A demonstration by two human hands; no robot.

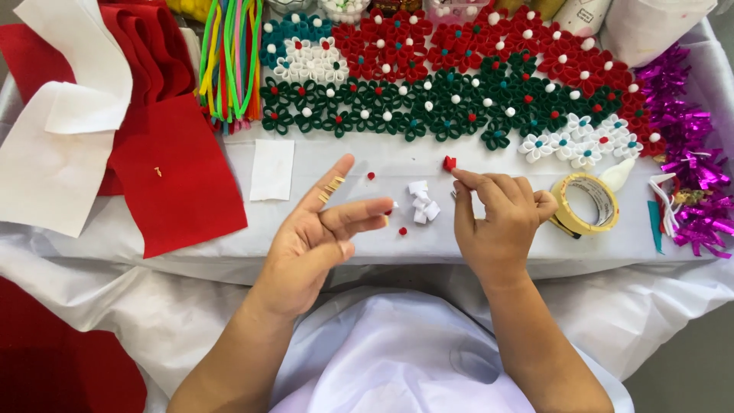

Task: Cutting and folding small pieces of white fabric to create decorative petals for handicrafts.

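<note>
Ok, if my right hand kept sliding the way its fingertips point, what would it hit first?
Probably the small red felt piece just beyond the right hand fingertips; past that, the rows of green felt flowers, as far as this view shows.

Both forearms come up from the bottom edge, bare, angled slightly toward each other. The left hand (313, 237) is turned palm up and inward, fingers spread: the index finger (332, 180) stretches up and away, the middle and ring fingers point right, the thumb lies low across the palm. The right hand (497, 222) shows its back, knuckles up, fingers curled in, thumb and fingertips (462, 177) pinched together at its upper left.
</note>
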